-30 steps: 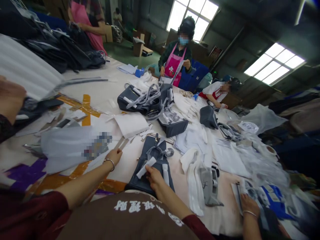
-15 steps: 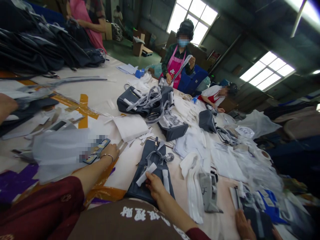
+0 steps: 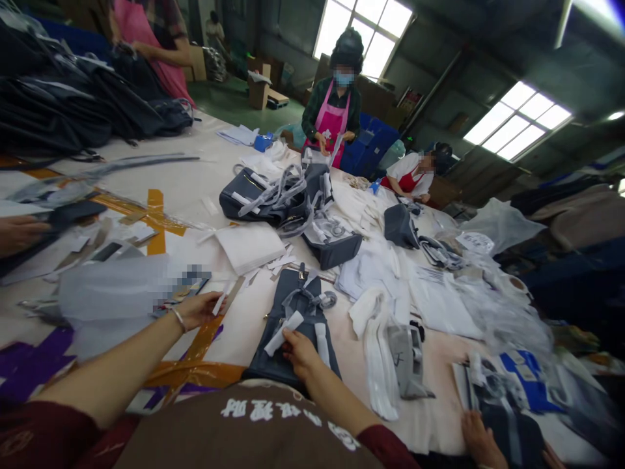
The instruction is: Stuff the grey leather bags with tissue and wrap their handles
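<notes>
A dark blue backpack [image 3: 273, 326] lies in front of me, its hardware and straps partly covered in clear and white wrapping. My right hand [image 3: 301, 354] rests over it, thumb and fingers pinching a white-wrapped strap [image 3: 284, 333]. A second white wrap [image 3: 321, 344] lies on the bag's right side. Left of the bag, my left hand [image 3: 202, 309] pinches a narrow white strip [image 3: 221, 300] above the table. Just behind that wrist lies a flat colourful item [image 3: 198, 284], partly blurred out. A white sheet stack [image 3: 251, 247] sits beyond the left hand.
More wrapped dark bags [image 3: 332, 244] stand farther back. White strips [image 3: 375, 352] and a grey tape dispenser [image 3: 407, 361] lie to my right. A co-worker's hand [image 3: 481, 440] is on another bag [image 3: 512, 430]. Dark bags are piled [image 3: 88, 98] at far left.
My left hand has come away from the colourful item and now holds a narrow white strip. My right hand stays on the white-wrapped strap. The view has shifted slightly.
</notes>
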`<state>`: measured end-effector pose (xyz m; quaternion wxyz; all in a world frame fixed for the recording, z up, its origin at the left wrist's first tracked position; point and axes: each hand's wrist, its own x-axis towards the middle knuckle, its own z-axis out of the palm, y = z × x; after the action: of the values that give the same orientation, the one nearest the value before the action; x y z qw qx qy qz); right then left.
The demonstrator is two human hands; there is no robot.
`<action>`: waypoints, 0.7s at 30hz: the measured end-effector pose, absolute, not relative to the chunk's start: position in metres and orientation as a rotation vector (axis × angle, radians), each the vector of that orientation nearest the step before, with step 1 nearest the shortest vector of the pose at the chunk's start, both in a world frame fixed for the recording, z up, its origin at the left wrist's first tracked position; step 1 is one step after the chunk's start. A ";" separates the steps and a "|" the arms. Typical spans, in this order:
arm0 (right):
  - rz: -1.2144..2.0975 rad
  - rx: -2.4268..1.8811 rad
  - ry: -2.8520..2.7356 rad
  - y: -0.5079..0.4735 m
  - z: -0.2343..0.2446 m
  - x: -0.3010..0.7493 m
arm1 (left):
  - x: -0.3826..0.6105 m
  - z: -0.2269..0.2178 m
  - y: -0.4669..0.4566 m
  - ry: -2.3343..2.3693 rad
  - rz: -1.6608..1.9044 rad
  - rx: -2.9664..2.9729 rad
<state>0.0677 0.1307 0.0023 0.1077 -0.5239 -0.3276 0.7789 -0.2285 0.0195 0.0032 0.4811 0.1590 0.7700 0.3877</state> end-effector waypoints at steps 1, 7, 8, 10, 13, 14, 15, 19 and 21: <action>2.294 -1.545 -0.957 0.131 0.002 0.068 | -0.223 0.005 0.011 1.697 1.042 0.297; 2.308 -1.554 -0.937 0.133 0.003 0.068 | -0.188 0.015 -0.011 1.257 1.195 0.046; 2.308 -1.554 -0.935 0.133 0.003 0.068 | -0.182 0.017 -0.010 1.266 1.188 0.067; 2.307 -1.553 -0.935 0.134 0.005 0.068 | -0.173 0.019 -0.004 1.318 1.166 0.149; 2.309 -1.549 -0.950 0.134 0.006 0.069 | -0.165 0.014 0.005 1.566 1.007 0.386; 2.312 -1.546 -0.956 0.134 0.006 0.069 | -0.164 0.010 0.008 1.709 0.912 0.488; 2.315 -1.544 -0.959 0.134 0.006 0.069 | -0.163 0.004 0.010 1.866 0.804 0.594; 2.303 -1.548 -0.954 0.134 0.005 0.069 | -0.159 -0.021 0.012 2.266 0.470 0.915; 2.298 -1.551 -0.953 0.133 0.004 0.070 | -0.157 -0.032 0.009 2.287 0.413 0.951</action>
<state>0.0696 0.1334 0.0042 0.1046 -0.5261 -0.3234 0.7795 -0.1568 0.0091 -0.0315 0.3103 0.3599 0.8659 0.1563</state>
